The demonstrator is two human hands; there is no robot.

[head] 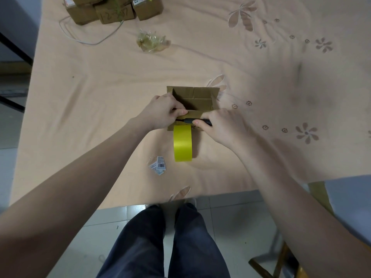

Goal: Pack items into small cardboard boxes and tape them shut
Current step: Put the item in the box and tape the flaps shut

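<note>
A small open cardboard box [195, 97] stands in the middle of the table, its far flap raised. My left hand [162, 112] grips the box's near left edge, thumb on the near flap. My right hand [220, 126] holds a slim black item [197, 121] lying across the box's near side. A roll of yellow tape [182, 143] stands on edge right against the box's front, just under both hands.
Several taped cardboard boxes [116, 11] are piled at the far left, with a thin white cable [80, 40] beside them. A crumpled clear wrapper [151, 40] lies behind the box. A torn barcode label [158, 165] lies near the front edge. A wooden chair [285, 257] stands at lower right.
</note>
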